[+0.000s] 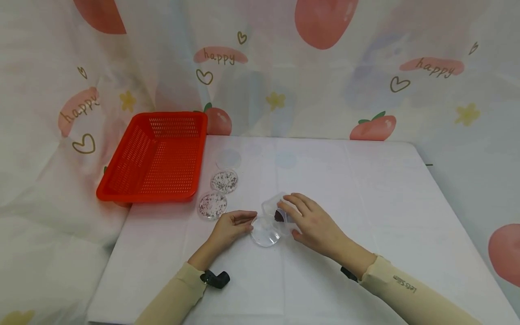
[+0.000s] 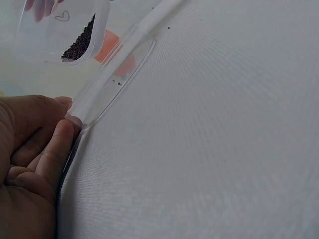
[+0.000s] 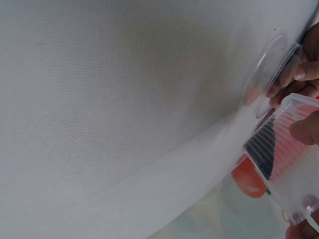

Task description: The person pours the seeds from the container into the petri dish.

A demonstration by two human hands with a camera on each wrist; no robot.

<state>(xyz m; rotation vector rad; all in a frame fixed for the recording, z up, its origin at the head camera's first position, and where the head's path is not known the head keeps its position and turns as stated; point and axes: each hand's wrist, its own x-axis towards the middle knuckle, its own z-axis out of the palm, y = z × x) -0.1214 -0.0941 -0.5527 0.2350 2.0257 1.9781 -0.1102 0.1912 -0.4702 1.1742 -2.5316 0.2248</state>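
Note:
My left hand pinches the near rim of a clear petri dish between thumb and fingers, as the left wrist view shows. The right hand grips a clear plastic box, tilted beside and above the dish. Fine dark grains have slid into one corner of the box. A few dark specks appear at the dish in the left wrist view. The palm side of the right hand is hidden in the head view.
Left of the hands lie two round dishes, one with dark and reddish bits, one with dark bits. A faint clear disc lies behind them. A red perforated basket stands at the back left of the white table.

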